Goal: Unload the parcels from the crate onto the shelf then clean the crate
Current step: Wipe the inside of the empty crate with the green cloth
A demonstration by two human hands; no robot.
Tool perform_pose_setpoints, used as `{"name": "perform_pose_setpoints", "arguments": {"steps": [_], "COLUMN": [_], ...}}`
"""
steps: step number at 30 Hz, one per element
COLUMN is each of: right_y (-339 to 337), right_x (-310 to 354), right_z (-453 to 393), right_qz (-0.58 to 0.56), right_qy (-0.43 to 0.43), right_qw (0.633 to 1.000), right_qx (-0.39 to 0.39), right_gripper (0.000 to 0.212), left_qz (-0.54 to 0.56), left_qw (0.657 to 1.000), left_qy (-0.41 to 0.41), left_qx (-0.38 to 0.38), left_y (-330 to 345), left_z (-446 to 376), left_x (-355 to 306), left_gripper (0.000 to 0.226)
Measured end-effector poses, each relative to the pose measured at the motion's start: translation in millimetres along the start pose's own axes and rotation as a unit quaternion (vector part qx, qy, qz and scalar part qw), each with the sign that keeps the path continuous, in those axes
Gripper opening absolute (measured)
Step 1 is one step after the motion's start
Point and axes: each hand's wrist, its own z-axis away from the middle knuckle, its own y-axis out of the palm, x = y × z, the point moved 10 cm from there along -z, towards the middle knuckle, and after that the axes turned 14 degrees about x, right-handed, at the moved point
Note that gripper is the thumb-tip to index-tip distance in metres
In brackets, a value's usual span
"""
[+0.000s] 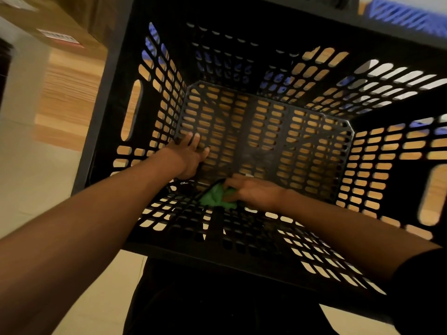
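Head view: black perforated plastic crate (pixel 377 151) holds no parcels. Right hand (pixel 254 193) has fingers curled around a crumpled green cleaning cloth (pixel 214 197), pressed at the near edge of the crate floor. Left hand (pixel 191 157) lies just beside it, fingers spread and flat near the left corner, gripping nothing. Unwiped floor extends away from the cloth, toward the far wall; the right hand is best placed to sweep it.

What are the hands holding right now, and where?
Right hand grips a bunched green cloth by its right side; left hand holds nothing.
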Motion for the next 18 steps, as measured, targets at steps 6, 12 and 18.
{"name": "perform_pose_setpoints", "arguments": {"steps": [6, 12, 18], "right_y": [-16, -65, -63], "right_x": [-87, -168, -144], "right_z": [82, 137, 95], "right_qz": [-0.023, -0.024, -0.056], "right_qy": [0.157, 0.340, 0.371], "right_qw": [0.986, 0.925, 0.910], "right_qx": [-0.042, -0.166, -0.177], "right_gripper": [0.037, 0.043, 0.068], "left_qz": [0.008, 0.011, 0.013], "left_qw": [1.000, 1.000, 1.000], "left_qy": [0.001, 0.000, -0.001], "left_qx": [0.003, 0.021, 0.017], "left_y": [1, 0, 2], "left_z": [1, 4, 1], "left_x": [0, -4, -3], "left_gripper": [0.077, 0.076, 0.077]}}
